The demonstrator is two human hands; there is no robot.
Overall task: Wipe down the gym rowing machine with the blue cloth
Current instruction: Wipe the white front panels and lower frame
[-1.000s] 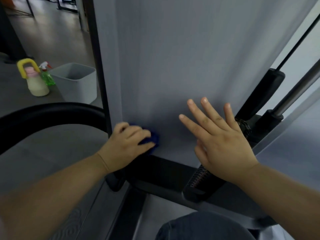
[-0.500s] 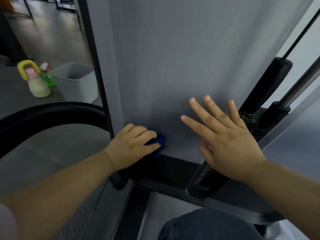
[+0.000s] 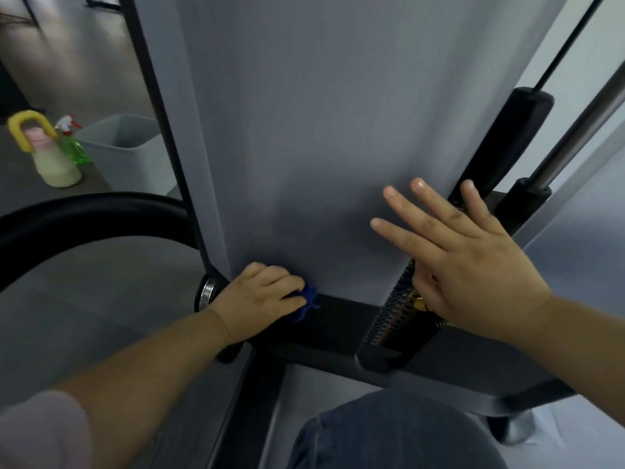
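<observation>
The left grip (image 3: 260, 296) has its fingers curled round the blue cloth (image 3: 308, 296), of which only a bunched tip shows past the fingertips. It presses the cloth against the bottom edge of the grey panel (image 3: 321, 130) of the rowing machine (image 3: 338, 333), near the panel's lower left corner, where grey meets the black cross-member. A round metal cap (image 3: 207, 292) sits just beside that wrist. The right grip (image 3: 473, 258) is wide open and holds nothing, its fingers straight and spread over the panel's lower right edge; whether the palm touches cannot be told. Beneath it runs a ribbed black part (image 3: 389, 319). Between the two grips a stretch of the panel's bottom edge lies uncovered, and the panel rises broad above them to the top of the view. Right of the panel stand a black padded cylinder (image 3: 514, 130) and a chrome rod (image 3: 581, 130). To the left, a curved black tube (image 3: 84, 214) arches over the floor (image 3: 101, 282), and beyond it stand a grey bin (image 3: 125, 147), a green spray bottle (image 3: 72, 147) and a cream bottle with a yellow handle (image 3: 54, 164); any print on them is too small to read.
</observation>
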